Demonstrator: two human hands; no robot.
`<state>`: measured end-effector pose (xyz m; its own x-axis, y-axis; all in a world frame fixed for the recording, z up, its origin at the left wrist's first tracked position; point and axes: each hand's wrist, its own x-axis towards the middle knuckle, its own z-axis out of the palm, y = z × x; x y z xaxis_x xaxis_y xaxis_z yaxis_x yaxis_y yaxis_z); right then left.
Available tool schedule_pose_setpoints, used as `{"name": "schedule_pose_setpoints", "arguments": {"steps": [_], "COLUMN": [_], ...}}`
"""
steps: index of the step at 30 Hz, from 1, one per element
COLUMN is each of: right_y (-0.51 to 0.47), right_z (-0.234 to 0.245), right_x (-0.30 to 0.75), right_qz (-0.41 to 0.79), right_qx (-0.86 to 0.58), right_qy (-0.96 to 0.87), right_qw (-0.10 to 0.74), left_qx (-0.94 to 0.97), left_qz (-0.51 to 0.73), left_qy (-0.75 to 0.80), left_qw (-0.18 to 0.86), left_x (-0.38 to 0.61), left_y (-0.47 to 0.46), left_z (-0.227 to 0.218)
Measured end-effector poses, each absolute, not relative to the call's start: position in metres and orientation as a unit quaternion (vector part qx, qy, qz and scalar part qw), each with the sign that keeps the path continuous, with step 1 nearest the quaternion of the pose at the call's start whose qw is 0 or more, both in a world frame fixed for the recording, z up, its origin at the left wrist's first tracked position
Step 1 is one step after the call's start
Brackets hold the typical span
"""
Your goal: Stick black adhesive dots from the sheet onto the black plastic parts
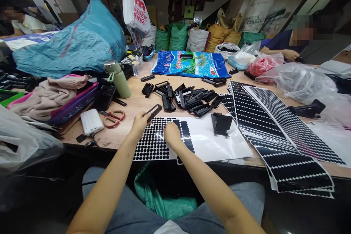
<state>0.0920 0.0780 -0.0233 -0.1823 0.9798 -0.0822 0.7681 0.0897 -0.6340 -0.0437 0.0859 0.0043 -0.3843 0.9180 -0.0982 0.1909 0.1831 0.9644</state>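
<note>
My left hand [140, 122] grips a thin black plastic part [153, 112], held just above a white sheet of round black stickers [153, 142] at the table's near edge. My right hand [172, 133] rests knuckles-up on that sheet with its fingers curled down onto the dots; whether they pinch a sticker is hidden. A pile of black plastic parts [186, 98] lies just beyond the sheet. One black part [221, 123] stands alone on the bare white backing to the right.
Stacked sheets of black stickers [276, 135] fan out on the right. Red-handled scissors [113, 118], a white power bank [91, 121] and a green bottle [119, 79] sit to the left. Bags and sacks crowd the far side. Other people sit at both far corners.
</note>
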Motion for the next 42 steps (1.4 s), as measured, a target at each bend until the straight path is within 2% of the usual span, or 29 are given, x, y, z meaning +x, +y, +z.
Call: {"name": "schedule_pose_setpoints", "arguments": {"steps": [4, 7, 10, 13, 22, 29, 31, 33, 35, 42], "right_y": [0.075, 0.064, 0.05, 0.039, 0.026, 0.03, 0.049, 0.074, 0.096, 0.118], "right_z": [-0.015, 0.002, 0.019, 0.028, 0.029, 0.015, 0.003, -0.01, -0.022, -0.044], "right_x": [0.108, 0.126, 0.134, 0.13, 0.128, 0.136, 0.144, 0.154, 0.162, 0.168], "right_qz": [0.313, 0.349, 0.393, 0.413, 0.4, 0.31, 0.27, 0.245, 0.243, 0.276], "right_qx": [-0.593, -0.56, -0.497, -0.465, -0.493, -0.511, -0.57, -0.664, -0.7, -0.714], "right_qy": [-0.715, -0.705, -0.691, -0.685, -0.671, -0.691, -0.67, -0.627, -0.603, -0.572], "right_qw": [0.199, 0.259, 0.347, 0.378, 0.384, 0.407, 0.391, 0.326, 0.296, 0.295], "left_qx": [0.345, 0.283, 0.276, 0.277, 0.284, 0.275, 0.271, 0.266, 0.259, 0.25], "left_qz": [0.513, 0.516, 0.504, 0.498, 0.499, 0.496, 0.476, 0.446, 0.424, 0.407], "left_qy": [0.613, 0.559, 0.538, 0.527, 0.517, 0.529, 0.541, 0.556, 0.568, 0.58], "left_qw": [0.491, 0.584, 0.617, 0.63, 0.635, 0.631, 0.638, 0.649, 0.656, 0.659], "left_x": [-0.052, -0.051, -0.042, -0.031, -0.017, -0.006, -0.003, 0.001, 0.004, 0.006], "left_y": [0.05, 0.033, 0.022, 0.015, 0.006, 0.009, 0.009, 0.009, 0.009, 0.008], "left_z": [0.014, 0.021, 0.029, 0.034, 0.038, 0.031, 0.024, 0.016, 0.009, 0.002]}}
